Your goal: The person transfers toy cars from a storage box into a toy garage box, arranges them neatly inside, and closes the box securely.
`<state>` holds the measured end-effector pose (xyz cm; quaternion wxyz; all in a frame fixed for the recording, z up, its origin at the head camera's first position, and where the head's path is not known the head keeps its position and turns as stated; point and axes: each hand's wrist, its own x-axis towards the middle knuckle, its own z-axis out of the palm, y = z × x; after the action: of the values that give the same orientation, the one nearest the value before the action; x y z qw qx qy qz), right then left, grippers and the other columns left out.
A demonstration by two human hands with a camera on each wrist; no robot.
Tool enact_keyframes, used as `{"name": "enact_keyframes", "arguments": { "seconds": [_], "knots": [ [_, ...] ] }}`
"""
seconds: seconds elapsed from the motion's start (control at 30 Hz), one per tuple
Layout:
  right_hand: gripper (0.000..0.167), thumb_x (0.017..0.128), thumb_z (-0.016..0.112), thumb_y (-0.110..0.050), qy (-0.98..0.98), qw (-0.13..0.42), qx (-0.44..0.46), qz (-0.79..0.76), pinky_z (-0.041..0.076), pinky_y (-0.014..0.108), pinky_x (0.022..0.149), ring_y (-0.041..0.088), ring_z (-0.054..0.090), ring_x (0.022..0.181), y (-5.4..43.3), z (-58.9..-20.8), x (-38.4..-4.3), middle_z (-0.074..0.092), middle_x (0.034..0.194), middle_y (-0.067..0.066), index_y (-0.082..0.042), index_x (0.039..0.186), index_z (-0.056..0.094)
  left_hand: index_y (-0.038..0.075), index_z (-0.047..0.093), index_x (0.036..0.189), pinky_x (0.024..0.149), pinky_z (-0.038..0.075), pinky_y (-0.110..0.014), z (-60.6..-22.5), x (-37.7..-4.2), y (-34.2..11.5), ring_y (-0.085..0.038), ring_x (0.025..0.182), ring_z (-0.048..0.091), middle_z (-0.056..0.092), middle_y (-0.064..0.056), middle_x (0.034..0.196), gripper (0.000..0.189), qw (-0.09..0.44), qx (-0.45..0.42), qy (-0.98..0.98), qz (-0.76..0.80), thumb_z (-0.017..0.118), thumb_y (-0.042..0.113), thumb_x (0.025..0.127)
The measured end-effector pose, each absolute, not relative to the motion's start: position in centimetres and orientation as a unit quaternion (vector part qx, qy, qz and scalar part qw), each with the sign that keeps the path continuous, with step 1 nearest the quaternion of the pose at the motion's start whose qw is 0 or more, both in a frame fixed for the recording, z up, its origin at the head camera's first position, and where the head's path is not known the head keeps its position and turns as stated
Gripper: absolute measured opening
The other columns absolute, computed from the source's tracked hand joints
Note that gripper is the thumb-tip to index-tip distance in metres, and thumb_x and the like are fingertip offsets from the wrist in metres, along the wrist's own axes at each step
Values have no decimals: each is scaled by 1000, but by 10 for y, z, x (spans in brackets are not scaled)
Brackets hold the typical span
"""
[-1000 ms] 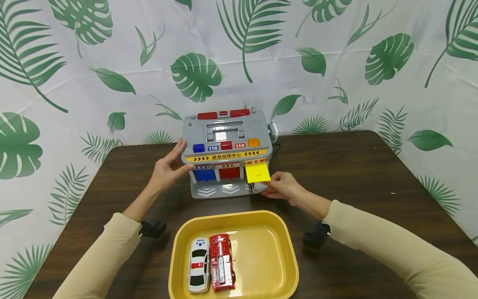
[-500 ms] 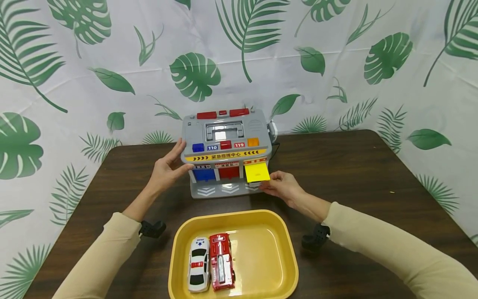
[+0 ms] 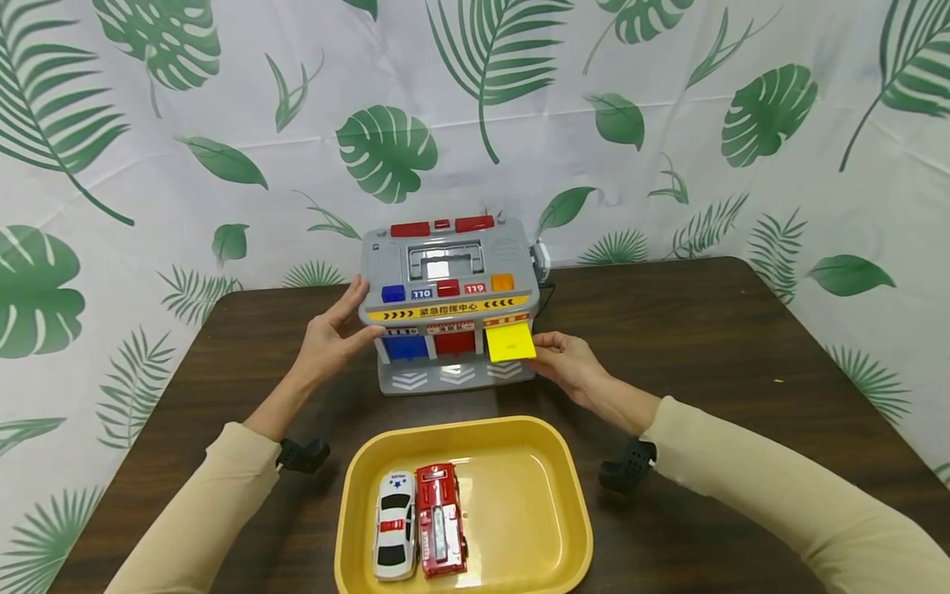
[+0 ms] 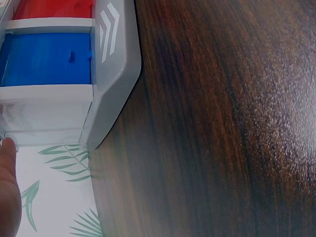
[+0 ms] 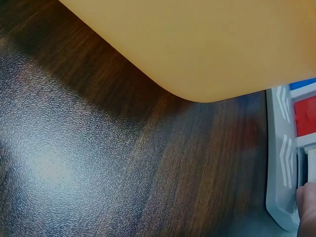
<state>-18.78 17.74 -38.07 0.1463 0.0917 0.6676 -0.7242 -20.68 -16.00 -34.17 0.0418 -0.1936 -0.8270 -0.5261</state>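
Observation:
A grey toy emergency station stands near the back of the table. It has a blue door, a red door and a yellow door that is swung up. My left hand rests against the station's left side, thumb at the front corner. My right hand reaches to the right doorway, fingertips right at the yellow door's edge. Through that doorway the right wrist view shows part of a white thing; the door covers it in the head view.
In front stands a yellow tray with a white toy police car and a red toy fire truck at its left. Behind the dark wooden table hangs a leaf-patterned cloth.
The small white-and-grey vehicle at the right doorway has gone in under the yellow door, pushed by my right hand, which has shifted slightly up. My left hand stays in place.

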Motion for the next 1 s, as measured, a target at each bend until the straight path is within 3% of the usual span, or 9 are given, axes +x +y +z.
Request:
{"name": "enact_keyframes", "arguments": {
  "seconds": [0.1,0.27,0.43,0.57,0.73,1.0],
  "knots": [
    [37,95,53,-4,669,150,89,-723,46,37,98,7,62,88,177,-380,-188,54,122,17,9,128,43,4,28,146,99,40,-33,-341,-207,-160,-35,133,39,17,-11,156,70,42,-195,-827,-526,65,9,88],
    [37,95,51,-3,671,155,91,-719,46,37,98,10,61,92,177,-380,-188,51,127,19,7,130,42,4,28,146,100,39,-44,-345,-210,-162,-35,134,37,16,-12,156,70,42,-200,-823,-530,66,7,87],
    [34,95,53,-4,683,139,94,-711,48,38,95,16,63,95,180,-380,-187,58,115,14,6,126,45,12,29,147,100,39,-42,-359,-219,-168,-34,134,37,17,-5,157,72,46,-204,-817,-537,67,8,86],
    [35,95,56,-16,705,101,93,-695,49,40,95,16,63,94,182,-380,-186,58,106,8,3,123,46,21,31,147,100,41,-35,-369,-226,-171,-30,134,38,18,4,157,72,50,-201,-819,-535,68,12,86],
    [54,92,60,-34,723,54,63,-685,46,42,101,27,53,113,183,-376,-186,49,120,13,0,129,40,24,30,147,100,41,-33,-370,-227,-172,-29,135,38,17,4,157,73,51,-201,-820,-534,69,16,86],
    [62,90,63,-23,763,44,-10,-644,39,45,107,30,43,123,181,-369,-185,42,136,20,0,139,33,18,31,147,100,40,-36,-368,-226,-171,-30,134,39,19,1,157,72,50,-207,-814,-540,68,11,86]
  ]
}}
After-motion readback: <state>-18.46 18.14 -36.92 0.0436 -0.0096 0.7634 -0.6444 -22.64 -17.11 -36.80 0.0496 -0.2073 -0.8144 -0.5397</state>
